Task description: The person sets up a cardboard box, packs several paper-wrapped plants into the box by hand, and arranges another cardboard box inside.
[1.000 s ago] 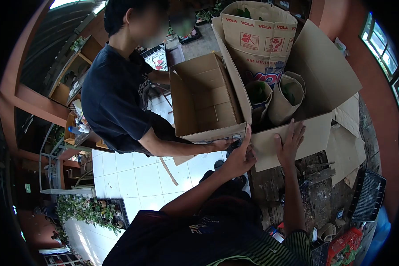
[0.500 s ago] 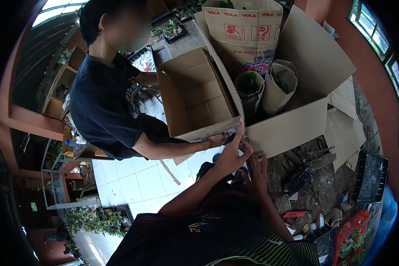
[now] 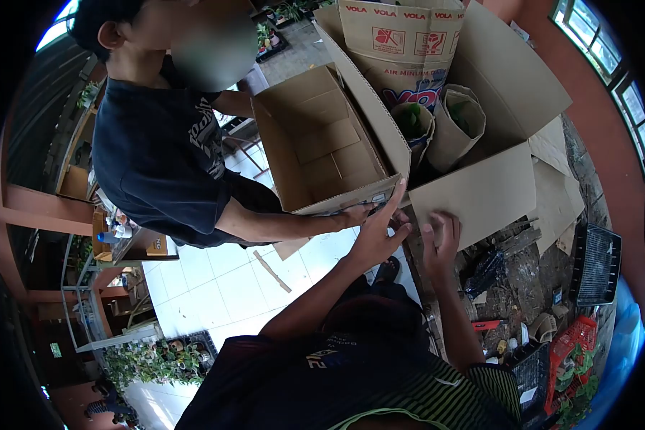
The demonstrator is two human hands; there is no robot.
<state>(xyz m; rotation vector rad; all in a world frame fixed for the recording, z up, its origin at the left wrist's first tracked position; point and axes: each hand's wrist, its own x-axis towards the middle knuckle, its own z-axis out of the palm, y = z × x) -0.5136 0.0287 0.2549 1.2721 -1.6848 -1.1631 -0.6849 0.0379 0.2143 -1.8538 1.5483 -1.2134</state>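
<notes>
My left hand is open at the near corner of the small empty cardboard box, its index finger pointing up along the gap beside the large box. Whether that finger touches the cardboard, I cannot tell. My right hand, open with fingers apart and slightly bent, is in front of the large cardboard box and holds nothing. Inside the large box stand a tall paper-wrapped bundle printed VOLA and two smaller paper-wrapped plants with green leaves. A co-worker's hand supports the small box from below.
The co-worker stands at the left. On the worn wooden table lie a black plastic bag, a red tool, a black tray and a red basket. Potted plants stand on the tiled floor.
My right hand has moved up and right, away from my left hand. The co-worker has shifted left in view, still holding the small box against the large one.
</notes>
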